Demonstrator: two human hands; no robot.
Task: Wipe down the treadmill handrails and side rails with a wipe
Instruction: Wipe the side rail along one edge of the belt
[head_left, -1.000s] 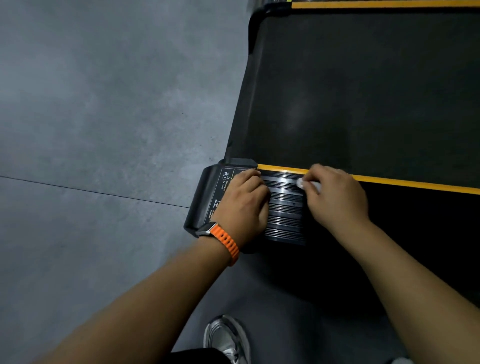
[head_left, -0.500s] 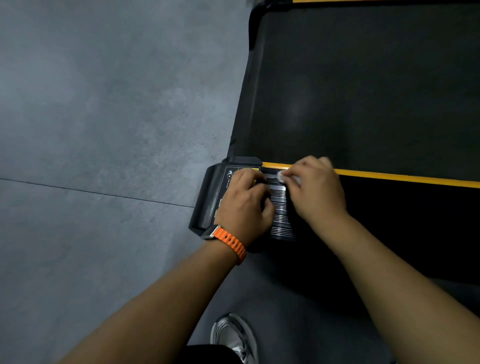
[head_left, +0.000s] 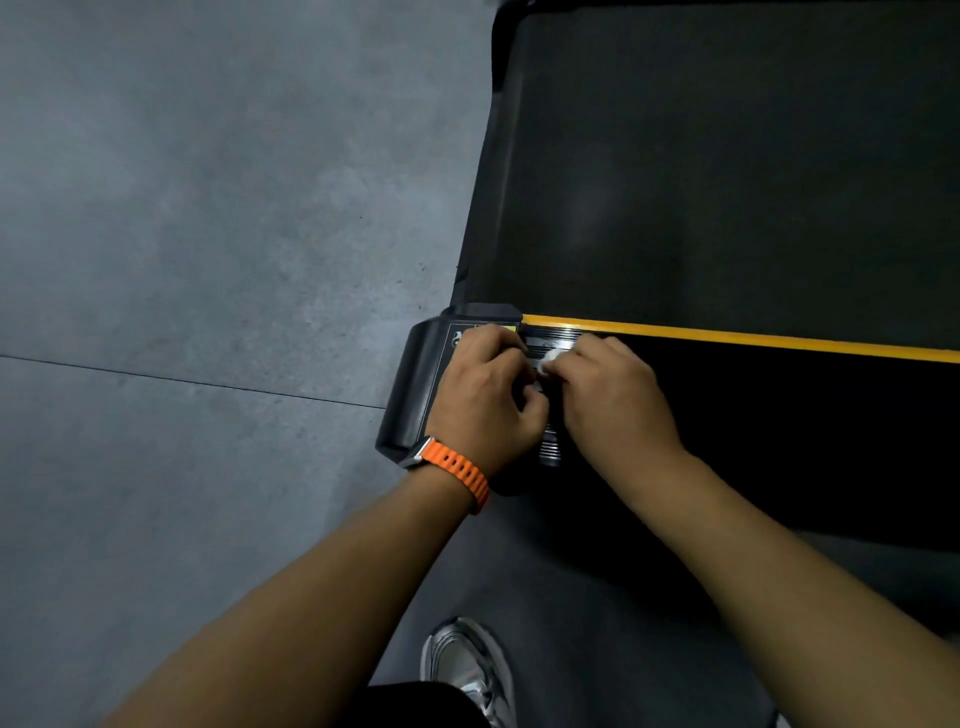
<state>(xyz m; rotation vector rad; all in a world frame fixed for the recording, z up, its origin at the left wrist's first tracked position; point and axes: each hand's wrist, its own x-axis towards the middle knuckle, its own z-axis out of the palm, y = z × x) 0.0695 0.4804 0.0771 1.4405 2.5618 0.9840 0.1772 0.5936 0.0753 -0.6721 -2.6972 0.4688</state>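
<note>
The treadmill's ribbed metal side rail (head_left: 551, 452) ends at a black end cap (head_left: 410, 384) with a printed label. A yellow strip (head_left: 727, 336) separates the rail from the black belt (head_left: 727, 166). My right hand (head_left: 613, 400) pinches a small white wipe (head_left: 551, 358) and presses it on the ribbed rail. My left hand (head_left: 485, 402), with an orange watch strap on the wrist, rests with curled fingers on the end cap right beside the right hand, and the two hands almost touch. Most of the ribbed section is hidden under both hands.
Grey concrete floor (head_left: 208, 234) with a thin seam fills the left side. A silver shoe (head_left: 467, 670) stands on the floor below the hands. The rail to the right of the hands lies in deep shadow.
My right hand has slid the wipe leftward along the ribbed rail toward the end cap, closing the gap to my left hand. The left hand has stayed on the end cap.
</note>
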